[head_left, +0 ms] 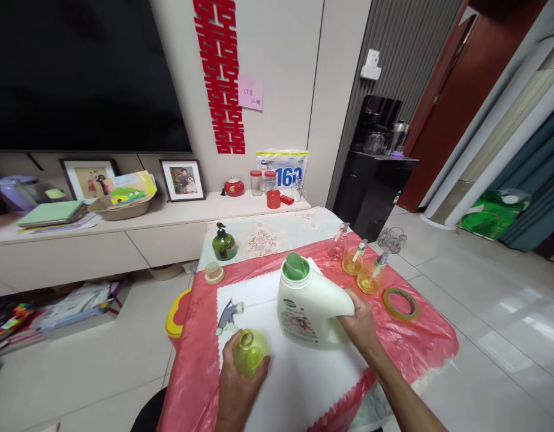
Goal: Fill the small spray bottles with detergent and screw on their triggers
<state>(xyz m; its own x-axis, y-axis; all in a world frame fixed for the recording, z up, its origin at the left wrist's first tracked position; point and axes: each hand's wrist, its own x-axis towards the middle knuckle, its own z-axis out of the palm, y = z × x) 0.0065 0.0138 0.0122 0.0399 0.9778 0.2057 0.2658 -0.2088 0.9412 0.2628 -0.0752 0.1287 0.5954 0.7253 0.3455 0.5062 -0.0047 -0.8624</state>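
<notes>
Jug (304, 300): gripping its handle (337, 297) with right fingers (351, 294), gripping yellow bottle (252, 355) beside jug with left fingers (263, 366); perhaps risking spill by holding open jug one-handed.

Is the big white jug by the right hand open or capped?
Open: the white jug has its green-lined mouth showing, with no cap over it.

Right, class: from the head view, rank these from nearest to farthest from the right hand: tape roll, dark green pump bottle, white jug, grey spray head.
From the right hand:
1. White jug: in its grip
2. Tape roll: just to its right
3. Grey spray head: across to the left
4. Dark green pump bottle: left, farther back
</notes>
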